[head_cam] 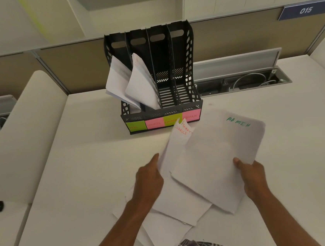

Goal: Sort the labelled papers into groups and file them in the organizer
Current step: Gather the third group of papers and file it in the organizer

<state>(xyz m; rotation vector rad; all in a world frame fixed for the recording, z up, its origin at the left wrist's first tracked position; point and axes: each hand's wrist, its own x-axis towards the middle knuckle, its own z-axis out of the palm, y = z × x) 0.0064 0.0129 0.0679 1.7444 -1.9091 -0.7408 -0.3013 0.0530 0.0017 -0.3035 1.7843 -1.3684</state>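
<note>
Papers (214, 157) lifted off the worktop (74, 167) are mid-sort, left hand (149, 179) pinching the Finance sheets (174, 147), right hand (253, 176) gripping the Admin sheet; next likely Finance goes to the organizer (154, 75) at 12 o'clock, third slot.

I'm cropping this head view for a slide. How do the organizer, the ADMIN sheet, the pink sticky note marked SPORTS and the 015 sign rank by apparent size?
1. Organizer
2. ADMIN sheet, though it is nearer the camera, so that gap is unsure
3. 015 sign
4. Sticky note
</note>
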